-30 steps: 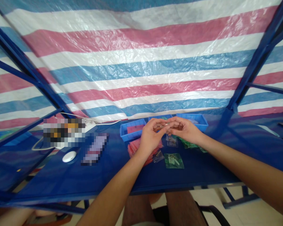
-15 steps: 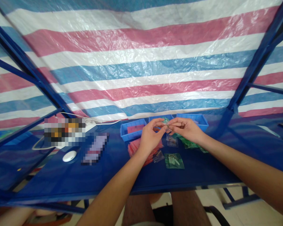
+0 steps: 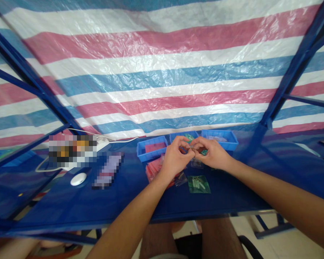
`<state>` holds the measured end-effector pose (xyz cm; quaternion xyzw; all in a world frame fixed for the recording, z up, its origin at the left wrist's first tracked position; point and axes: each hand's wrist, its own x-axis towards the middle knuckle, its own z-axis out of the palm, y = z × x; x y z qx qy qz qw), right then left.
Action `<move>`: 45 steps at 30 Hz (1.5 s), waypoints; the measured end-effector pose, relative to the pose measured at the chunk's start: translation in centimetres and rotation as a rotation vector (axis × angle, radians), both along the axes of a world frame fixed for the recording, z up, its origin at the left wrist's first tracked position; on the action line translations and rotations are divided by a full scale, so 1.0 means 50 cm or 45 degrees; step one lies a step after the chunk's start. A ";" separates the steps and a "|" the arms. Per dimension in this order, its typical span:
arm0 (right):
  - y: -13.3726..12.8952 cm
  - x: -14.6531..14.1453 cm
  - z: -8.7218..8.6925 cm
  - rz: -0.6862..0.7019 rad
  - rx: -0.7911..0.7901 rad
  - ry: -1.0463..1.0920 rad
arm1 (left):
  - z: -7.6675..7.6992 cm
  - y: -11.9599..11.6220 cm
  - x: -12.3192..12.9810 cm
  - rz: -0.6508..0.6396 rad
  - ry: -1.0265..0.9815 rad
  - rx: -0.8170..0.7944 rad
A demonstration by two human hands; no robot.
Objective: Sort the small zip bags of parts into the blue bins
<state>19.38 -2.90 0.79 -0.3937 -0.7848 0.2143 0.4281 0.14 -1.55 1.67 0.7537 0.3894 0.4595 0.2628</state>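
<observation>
My left hand (image 3: 177, 155) and my right hand (image 3: 214, 154) meet above the blue table, in front of the bins. Thumbs and fingertips of both are pinched together around something too small to make out. Under and beside my left hand lies a pile of pink plastic bags (image 3: 153, 169), with a small clear bag (image 3: 181, 178) at its right edge. Nearer to me, a green-tinted bag (image 3: 199, 184) with several pale, slim pieces inside rests flat. My right hand hides most of the green bags behind it.
Three blue bins stand at the back: a left bin (image 3: 151, 155) with pink bags, a middle bin (image 3: 175, 136) with something green, and a right bin (image 3: 229, 145) with clear bags. Leftward are a white round object (image 3: 78, 179) and a power strip (image 3: 102, 144). Another person's arm (image 3: 18, 248) shows lower left.
Both hands have come slightly lower and nearer me, their fingertips still together. My right hand now covers more of the green bags, and the middle bin's green contents show more.
</observation>
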 end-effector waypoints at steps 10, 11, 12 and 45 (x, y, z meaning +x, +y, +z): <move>0.006 -0.005 0.000 -0.005 0.009 0.092 | -0.002 0.000 -0.001 -0.034 0.008 0.006; 0.008 -0.004 -0.001 -0.003 -0.007 0.113 | -0.005 0.003 -0.001 -0.049 -0.019 -0.003; 0.009 -0.003 -0.001 -0.001 -0.032 0.138 | -0.009 0.005 -0.001 -0.063 -0.056 -0.014; 0.025 0.001 -0.012 0.056 -0.353 0.442 | -0.021 0.018 0.005 -0.130 -0.269 -0.147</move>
